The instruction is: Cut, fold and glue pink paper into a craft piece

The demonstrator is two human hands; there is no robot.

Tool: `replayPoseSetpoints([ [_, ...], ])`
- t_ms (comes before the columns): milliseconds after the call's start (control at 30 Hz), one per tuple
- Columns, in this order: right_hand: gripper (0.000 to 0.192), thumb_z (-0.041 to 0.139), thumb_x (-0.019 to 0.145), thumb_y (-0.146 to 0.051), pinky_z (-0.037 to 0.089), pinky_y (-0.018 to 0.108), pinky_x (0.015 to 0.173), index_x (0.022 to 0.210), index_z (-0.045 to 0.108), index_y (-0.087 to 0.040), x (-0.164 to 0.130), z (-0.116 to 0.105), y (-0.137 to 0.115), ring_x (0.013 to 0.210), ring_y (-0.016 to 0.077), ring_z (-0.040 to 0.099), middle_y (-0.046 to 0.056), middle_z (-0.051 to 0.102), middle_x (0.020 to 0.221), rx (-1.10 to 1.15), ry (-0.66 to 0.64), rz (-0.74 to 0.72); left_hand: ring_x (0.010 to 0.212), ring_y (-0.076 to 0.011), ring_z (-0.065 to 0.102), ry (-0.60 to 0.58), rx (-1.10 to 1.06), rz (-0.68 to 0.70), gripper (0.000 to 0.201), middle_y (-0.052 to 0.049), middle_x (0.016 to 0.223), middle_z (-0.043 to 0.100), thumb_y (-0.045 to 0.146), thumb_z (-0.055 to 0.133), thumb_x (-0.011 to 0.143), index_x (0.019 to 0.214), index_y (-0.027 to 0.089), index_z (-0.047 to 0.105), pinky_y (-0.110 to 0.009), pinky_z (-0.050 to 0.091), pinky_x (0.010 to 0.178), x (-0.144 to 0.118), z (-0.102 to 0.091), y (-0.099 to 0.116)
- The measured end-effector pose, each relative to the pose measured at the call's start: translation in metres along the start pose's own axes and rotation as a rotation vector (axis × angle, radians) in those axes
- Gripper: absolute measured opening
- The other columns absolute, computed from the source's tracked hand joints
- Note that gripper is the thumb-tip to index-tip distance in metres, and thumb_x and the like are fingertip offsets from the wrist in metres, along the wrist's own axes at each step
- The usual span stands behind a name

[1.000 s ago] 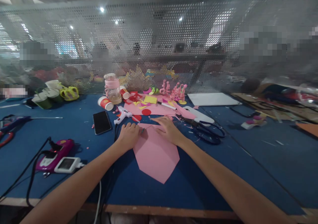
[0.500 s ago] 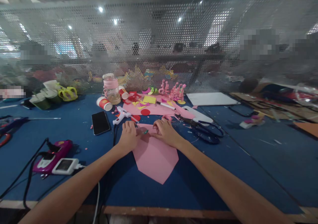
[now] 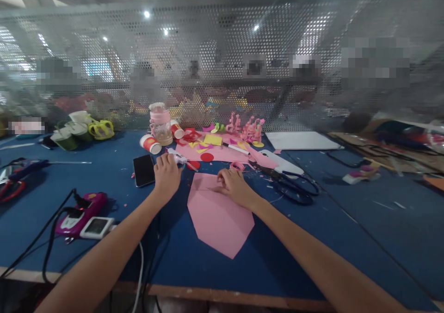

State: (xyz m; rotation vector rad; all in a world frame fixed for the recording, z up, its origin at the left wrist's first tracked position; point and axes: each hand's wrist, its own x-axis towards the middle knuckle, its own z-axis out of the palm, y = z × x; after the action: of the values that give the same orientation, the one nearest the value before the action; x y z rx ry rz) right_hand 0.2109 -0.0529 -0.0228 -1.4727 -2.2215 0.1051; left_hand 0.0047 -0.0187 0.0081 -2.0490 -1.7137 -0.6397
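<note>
On the blue desk (image 3: pixel 86 174), the left hand (image 3: pixel 167 176) is leaving the pink paper (image 3: pixel 219 213), now closing its grip on the glue gun (image 3: pixel 180 157), while the right hand (image 3: pixel 234 186), fingers curled and holding nothing, is pressing down the fold.

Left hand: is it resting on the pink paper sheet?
No, the left hand is off the pink paper sheet, at the white glue gun.

No text, label, brand or number can be read anywhere in the frame. The red and white paper cups (image 3: pixel 150 143) at centre left carry printing too small and blurred to make out, and the screen of the white device (image 3: pixel 96 227) at lower left shows nothing legible.
</note>
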Motion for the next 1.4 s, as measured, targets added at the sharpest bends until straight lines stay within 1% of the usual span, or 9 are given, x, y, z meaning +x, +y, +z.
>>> replayPoseSetpoints([
  [100,0.022,0.046,0.081,-0.042,0.035,0.04,0.077,0.079,0.045,-0.02,-0.001,0.001,-0.001,0.083,0.0247,0.048,0.007,0.057,0.076,0.012,0.02,0.0,0.093,-0.0317,0.048,-0.107,0.069,-0.109,0.036,-0.019,0.1,0.052,0.027,0.054,0.076,0.103,0.006,0.044,-0.04,0.043,0.07,0.007,0.007,-0.012],
  [167,0.023,0.045,0.081,-0.043,0.035,0.04,0.076,0.08,0.045,-0.02,-0.001,0.002,0.0,0.082,0.0246,0.048,0.007,0.057,0.076,0.007,0.029,0.0,0.092,-0.0306,0.049,-0.193,0.087,-0.138,0.037,-0.019,0.098,0.052,0.028,0.055,0.077,0.102,0.004,0.044,-0.039,0.044,0.07,0.009,0.011,-0.017],
  [300,0.022,0.046,0.081,-0.042,0.035,0.039,0.076,0.081,0.045,-0.02,-0.001,0.002,-0.001,0.084,0.025,0.048,0.007,0.057,0.077,-0.014,0.017,-0.003,0.094,-0.028,0.049,-0.294,0.138,-0.126,0.037,-0.018,0.101,0.05,0.031,0.052,0.079,0.105,0.005,0.045,-0.034,0.044,0.071,0.011,0.015,-0.019],
  [433,0.019,0.048,0.081,-0.039,0.034,0.039,0.078,0.082,0.044,-0.02,-0.001,0.0,-0.002,0.085,0.0247,0.048,0.006,0.057,0.074,-0.011,-0.015,0.015,0.094,-0.0246,0.049,-0.322,0.136,-0.075,0.031,-0.018,0.103,0.048,0.025,0.044,0.084,0.108,0.005,0.044,-0.032,0.043,0.074,0.012,0.017,-0.02],
  [600,0.019,0.048,0.08,-0.038,0.033,0.039,0.078,0.081,0.043,-0.02,-0.001,0.0,-0.004,0.084,0.0243,0.048,0.006,0.058,0.077,-0.001,-0.018,0.043,0.092,-0.0243,0.047,-0.258,0.102,-0.022,0.023,-0.017,0.1,0.048,0.018,0.039,0.085,0.104,0.007,0.046,-0.033,0.042,0.072,0.011,0.024,-0.023],
  [800,0.021,0.045,0.081,-0.041,0.032,0.041,0.08,0.082,0.043,-0.019,-0.001,0.0,-0.005,0.085,0.0246,0.047,0.007,0.058,0.084,0.005,-0.036,0.049,0.09,-0.0241,0.046,-0.191,0.069,0.038,0.025,-0.016,0.098,0.049,0.016,0.039,0.083,0.106,0.008,0.045,-0.035,0.041,0.074,0.01,0.03,-0.025],
  [1133,0.024,0.044,0.082,-0.043,0.033,0.041,0.079,0.081,0.044,-0.02,-0.002,0.0,-0.004,0.085,0.0231,0.048,0.006,0.058,0.082,0.033,-0.02,0.041,0.094,-0.0269,0.046,-0.145,0.079,0.071,0.028,-0.018,0.101,0.051,0.017,0.039,0.083,0.107,0.004,0.048,-0.037,0.041,0.077,0.007,0.018,-0.014],
  [1267,0.025,0.043,0.082,-0.044,0.034,0.04,0.08,0.081,0.044,-0.019,-0.002,0.002,-0.004,0.087,0.0236,0.047,0.007,0.057,0.085,0.041,0.014,0.052,0.089,-0.026,0.048,-0.051,0.042,0.01,0.028,-0.018,0.098,0.052,0.018,0.04,0.084,0.106,0.003,0.047,-0.037,0.043,0.074,0.004,0.013,-0.007],
  [1400,0.028,0.043,0.081,-0.047,0.035,0.039,0.08,0.084,0.046,-0.019,-0.002,0.007,-0.003,0.086,0.0234,0.047,0.008,0.055,0.087,0.013,0.109,0.049,0.086,-0.0254,0.05,0.089,-0.024,-0.018,0.033,-0.017,0.095,0.054,0.018,0.045,0.081,0.109,0.001,0.043,-0.037,0.043,0.076,0.0,0.009,-0.002],
])
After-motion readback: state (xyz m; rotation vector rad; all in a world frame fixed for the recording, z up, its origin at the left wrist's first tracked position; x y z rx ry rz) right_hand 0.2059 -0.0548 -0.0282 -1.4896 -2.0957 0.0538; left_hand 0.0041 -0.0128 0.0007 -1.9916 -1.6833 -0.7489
